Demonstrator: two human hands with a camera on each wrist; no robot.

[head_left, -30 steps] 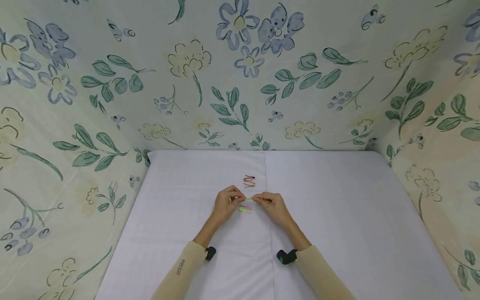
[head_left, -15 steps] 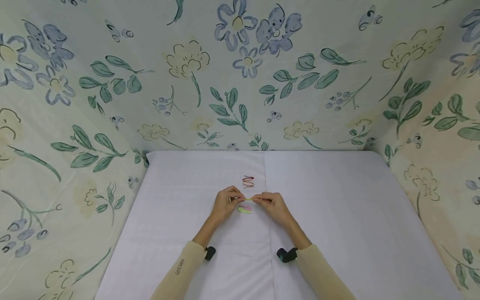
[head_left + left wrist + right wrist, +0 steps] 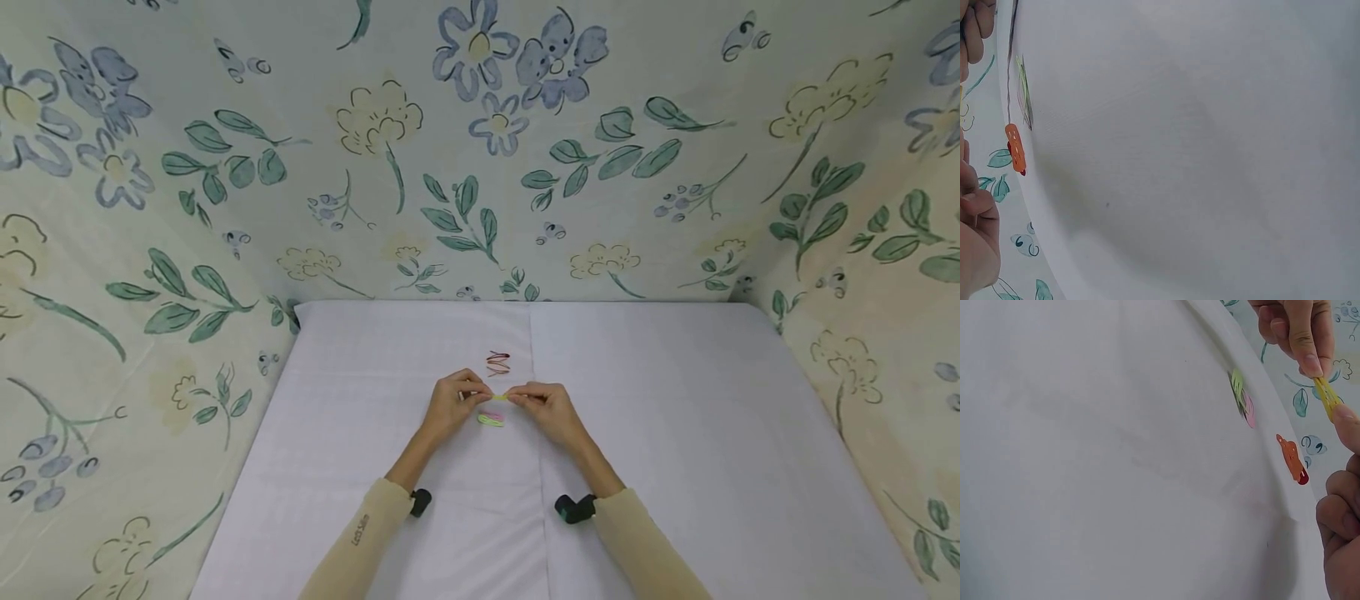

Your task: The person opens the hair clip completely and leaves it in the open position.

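A yellow snap hair clip [image 3: 1327, 397] is stretched between both hands above the white cloth. My left hand [image 3: 451, 407] pinches one end between thumb and fingers. At the other end, the thumb and fingertips of my right hand [image 3: 551, 414] do the same. Just below the hands in the head view lie a green hair clip [image 3: 1237, 390] and a pink one [image 3: 1249, 410], side by side. Beyond the hands are several reddish and orange clips, with an orange clip [image 3: 1290, 459] overlapping a dark red clip [image 3: 1304, 478]. Fingers hide parts of the yellow clip.
A white cloth [image 3: 675, 433] with creases and a seam covers the table. Floral fabric [image 3: 495, 200] hangs behind it and along both sides. Dark wrist cameras [image 3: 574, 509] sit at the sleeve cuffs.
Both hands stay nearly in place, lifting very slightly while keeping hold of the yellow clip. The clips on the cloth have not moved.
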